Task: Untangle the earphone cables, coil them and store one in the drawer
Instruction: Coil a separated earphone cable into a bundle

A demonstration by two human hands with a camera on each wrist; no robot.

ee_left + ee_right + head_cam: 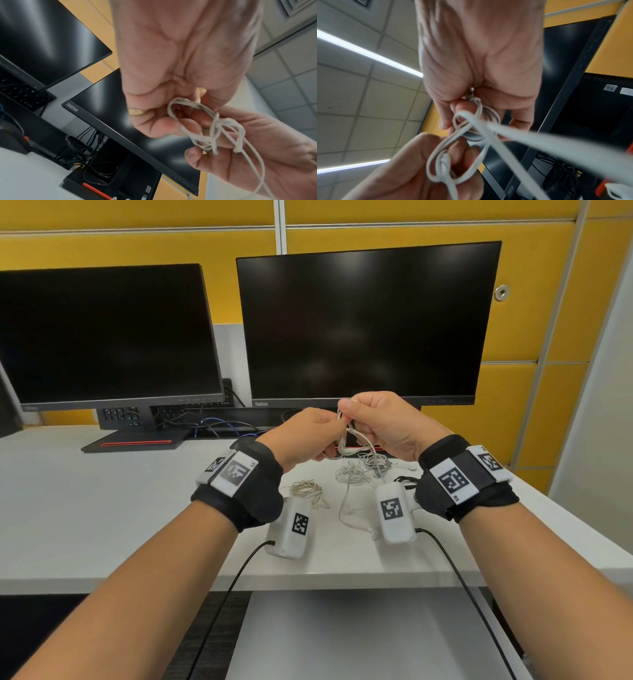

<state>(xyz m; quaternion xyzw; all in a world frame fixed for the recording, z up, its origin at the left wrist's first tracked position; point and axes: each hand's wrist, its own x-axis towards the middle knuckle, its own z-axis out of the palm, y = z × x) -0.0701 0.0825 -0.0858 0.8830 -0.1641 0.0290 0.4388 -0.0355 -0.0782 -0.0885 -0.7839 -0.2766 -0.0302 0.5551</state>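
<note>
I hold a white earphone cable (pixel 356 440) in the air in front of the right monitor, both hands on it. My left hand (pixel 330 436) pinches one side of its loops and my right hand (pixel 349 412) pinches the top. In the left wrist view the loops (pixel 205 128) hang between my left hand's curled fingers (pixel 171 125) and the right hand (pixel 205 152). The right wrist view shows a knot (pixel 443 166) in the loops by my left hand (pixel 453 148), and a metal plug (pixel 471 93) in the right hand (pixel 453 121). A tangle of white cables (pixel 363 470) lies on the desk below.
A beige coiled cable (pixel 305 489) lies on the white desk (pixel 102 508) under my left wrist. Two dark monitors (pixel 359 323) stand at the back, with black and blue cords behind them. A grey surface (pixel 342 628) shows below the desk's front edge.
</note>
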